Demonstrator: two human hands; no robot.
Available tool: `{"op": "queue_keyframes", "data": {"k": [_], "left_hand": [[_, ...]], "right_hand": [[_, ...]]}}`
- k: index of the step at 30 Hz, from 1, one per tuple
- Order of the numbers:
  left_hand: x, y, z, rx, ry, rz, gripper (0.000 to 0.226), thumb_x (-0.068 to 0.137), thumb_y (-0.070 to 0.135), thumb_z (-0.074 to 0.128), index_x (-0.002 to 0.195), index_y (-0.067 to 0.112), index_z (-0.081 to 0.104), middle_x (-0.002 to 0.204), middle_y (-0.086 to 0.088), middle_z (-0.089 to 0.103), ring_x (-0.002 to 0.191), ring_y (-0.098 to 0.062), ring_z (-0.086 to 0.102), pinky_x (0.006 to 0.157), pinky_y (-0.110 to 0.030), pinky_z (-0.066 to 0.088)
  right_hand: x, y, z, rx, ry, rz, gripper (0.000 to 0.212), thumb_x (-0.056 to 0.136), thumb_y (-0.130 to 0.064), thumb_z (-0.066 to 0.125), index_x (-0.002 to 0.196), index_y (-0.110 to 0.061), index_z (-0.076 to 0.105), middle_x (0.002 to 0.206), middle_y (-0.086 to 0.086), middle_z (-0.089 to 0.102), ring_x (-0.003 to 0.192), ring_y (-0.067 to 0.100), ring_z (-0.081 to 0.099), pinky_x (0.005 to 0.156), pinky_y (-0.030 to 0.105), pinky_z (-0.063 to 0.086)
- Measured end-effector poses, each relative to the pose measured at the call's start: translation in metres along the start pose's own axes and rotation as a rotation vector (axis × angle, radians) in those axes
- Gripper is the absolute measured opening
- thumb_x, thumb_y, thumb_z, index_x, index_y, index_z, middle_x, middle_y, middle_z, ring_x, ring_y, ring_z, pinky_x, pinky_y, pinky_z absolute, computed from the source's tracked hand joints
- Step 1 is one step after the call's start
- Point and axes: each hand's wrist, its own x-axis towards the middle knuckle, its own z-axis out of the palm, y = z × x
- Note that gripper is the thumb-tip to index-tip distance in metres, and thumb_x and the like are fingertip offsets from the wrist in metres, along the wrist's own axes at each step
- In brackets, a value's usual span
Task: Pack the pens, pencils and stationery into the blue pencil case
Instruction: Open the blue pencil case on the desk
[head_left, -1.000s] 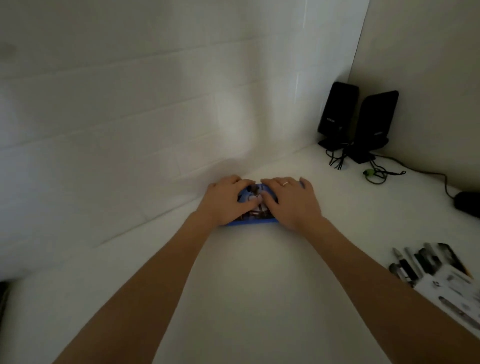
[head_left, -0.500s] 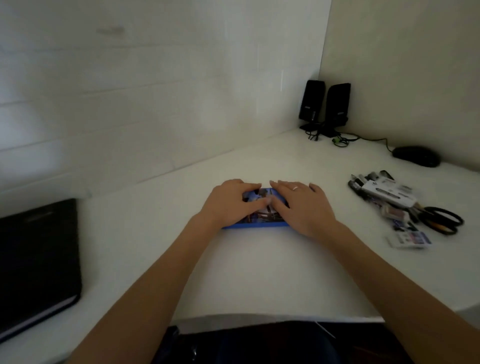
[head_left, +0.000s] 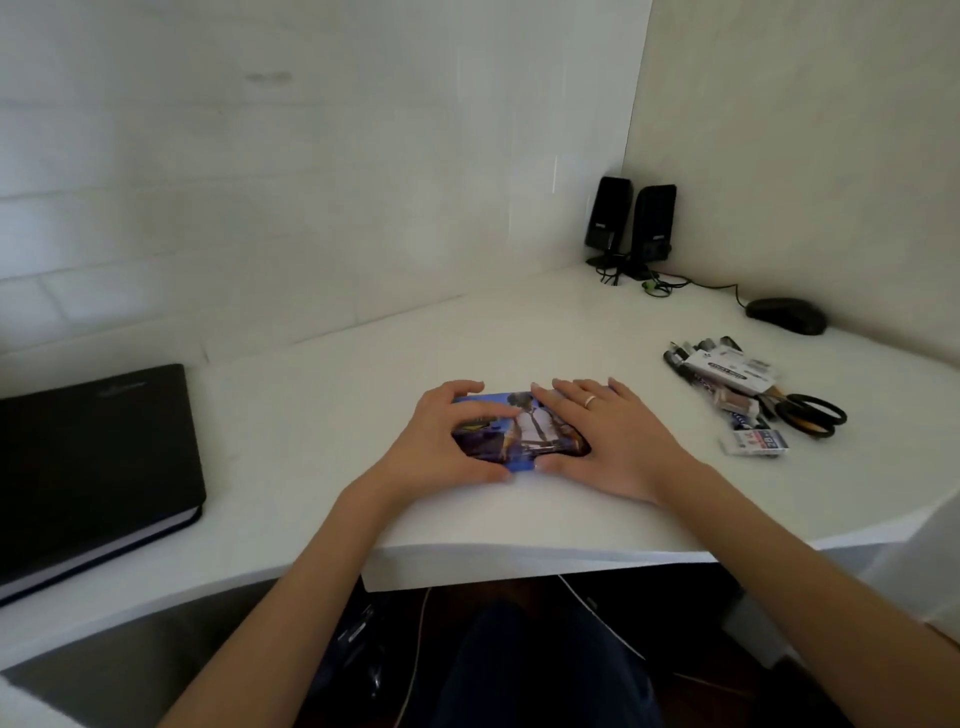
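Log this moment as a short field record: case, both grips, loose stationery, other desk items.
case: blue pencil case, lid appears closed, flat on white desk
left grip: curled round the case's left end
right grip: fingers flat on its right end
unpacked: pens, white box, scissors, eraser, piled at right
other: closed black laptop, speakers, mouse

Left grip (head_left: 445, 448) curled, right grip (head_left: 609, 441) flat, both forearms outstretched.
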Motion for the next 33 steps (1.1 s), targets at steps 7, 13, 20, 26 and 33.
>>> {"op": "queue_keyframes", "data": {"k": [7,13,20,26,33], "left_hand": [[0.006,-0.002,-0.002,-0.058,0.09,-0.056,0.09,0.042,0.039,0.089,0.118,0.055,0.043,0.14,0.004,0.027,0.129,-0.006,0.032,0.099,-0.01,0.031],[0.012,-0.008,-0.006,-0.264,0.2,-0.071,0.12,0.037,0.027,0.091,0.136,0.046,0.025,0.142,0.012,0.032,0.126,-0.001,0.036,0.091,-0.01,0.039],[0.028,-0.016,-0.003,-0.41,0.142,-0.118,0.143,0.042,0.009,0.088,0.141,0.044,-0.01,0.131,0.014,0.04,0.116,0.005,0.05,0.089,-0.011,0.047],[0.055,-0.013,-0.003,-0.382,0.072,-0.077,0.134,0.041,0.012,0.085,0.125,0.068,-0.003,0.13,0.043,0.027,0.12,0.016,0.037,0.085,-0.005,0.045],[0.064,-0.019,0.002,-0.165,0.034,-0.161,0.137,0.029,0.052,0.085,0.134,0.061,-0.003,0.152,0.011,0.018,0.141,-0.013,0.022,0.112,-0.045,0.03]], "right_hand": [[0.022,0.003,-0.017,0.079,0.024,-0.013,0.099,0.065,-0.089,0.015,0.142,-0.031,0.035,0.125,-0.005,0.059,0.11,0.021,0.056,0.085,0.032,0.04],[0.044,0.017,-0.043,0.198,-0.134,0.031,0.068,0.073,-0.078,0.042,0.13,-0.042,0.051,0.117,-0.004,0.066,0.107,0.02,0.057,0.082,0.031,0.043],[0.079,0.038,-0.053,0.491,0.078,0.057,0.051,0.064,-0.067,0.065,0.071,-0.017,0.072,0.059,-0.002,0.064,0.055,0.011,0.055,0.052,0.022,0.04],[0.121,0.053,-0.031,0.112,0.443,0.24,0.064,0.078,-0.073,0.037,0.071,-0.018,0.068,0.055,-0.001,0.057,0.067,0.02,0.055,0.08,0.032,0.036],[0.154,0.061,0.018,0.321,0.092,0.35,0.037,0.1,-0.033,0.03,0.129,-0.033,0.053,0.132,0.005,0.054,0.126,0.027,0.043,0.112,0.058,0.005]]}}
